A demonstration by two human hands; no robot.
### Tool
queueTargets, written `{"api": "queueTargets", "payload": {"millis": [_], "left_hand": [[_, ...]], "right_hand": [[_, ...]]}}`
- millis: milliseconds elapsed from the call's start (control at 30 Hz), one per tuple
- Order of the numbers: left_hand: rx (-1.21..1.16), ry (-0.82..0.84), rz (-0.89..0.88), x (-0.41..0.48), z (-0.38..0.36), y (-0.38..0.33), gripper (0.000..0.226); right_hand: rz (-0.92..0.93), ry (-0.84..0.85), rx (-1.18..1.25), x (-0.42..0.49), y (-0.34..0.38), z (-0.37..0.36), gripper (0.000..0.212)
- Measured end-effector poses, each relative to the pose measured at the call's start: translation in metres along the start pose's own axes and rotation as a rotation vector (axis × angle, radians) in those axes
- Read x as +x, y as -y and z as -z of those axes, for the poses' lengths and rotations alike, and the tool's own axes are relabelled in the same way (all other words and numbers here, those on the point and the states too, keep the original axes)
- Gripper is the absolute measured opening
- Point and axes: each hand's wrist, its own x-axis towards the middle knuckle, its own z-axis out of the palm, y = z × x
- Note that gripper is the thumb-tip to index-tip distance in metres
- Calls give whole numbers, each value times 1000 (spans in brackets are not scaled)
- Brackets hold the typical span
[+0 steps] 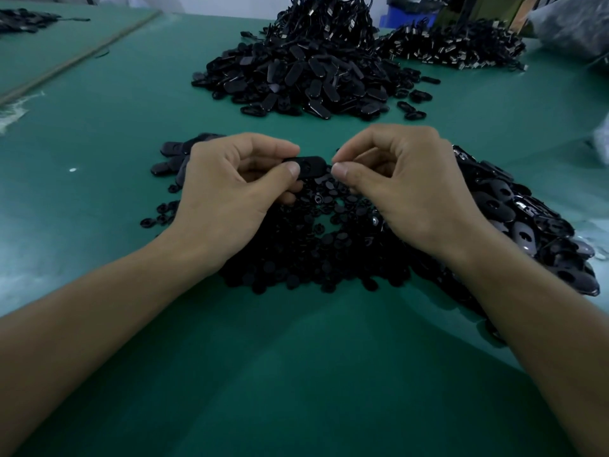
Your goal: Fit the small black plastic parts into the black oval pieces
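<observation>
The left hand [230, 192] has its grip pinching a flat black oval plastic piece [309, 164] over the heap of small round black plastic parts [313, 258] on the green bench [296, 374]. The right hand [405, 192] has its grip pressed together at the oval's right end; I cannot tell what it holds. It is best to hold the oval steady and push straight.

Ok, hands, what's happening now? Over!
Left hand pinches oval, left end. Right hand pinches its right end. Small parts heaped underneath, nothing in the way.

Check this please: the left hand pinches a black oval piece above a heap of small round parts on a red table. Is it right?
Not quite. The head view shows a green table, not red. The left hand does pinch a black oval piece above the heap of small round parts.
</observation>
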Motion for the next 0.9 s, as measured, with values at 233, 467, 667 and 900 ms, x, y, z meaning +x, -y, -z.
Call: {"api": "queueTargets", "payload": {"millis": [233, 467, 667, 900], "left_hand": [[-2, -7, 9, 0, -1, 0, 14], [-5, 0, 9, 0, 0, 0, 13], [0, 1, 5, 1, 0, 1, 14], [-1, -1, 6, 0, 0, 0, 14]], "right_hand": [[7, 7, -21, -1, 1, -1, 13], [-9, -4, -8, 0, -1, -2, 17], [-8, 12, -14, 0, -1, 0, 23], [4, -50, -12, 0, 3, 2, 11]]}}
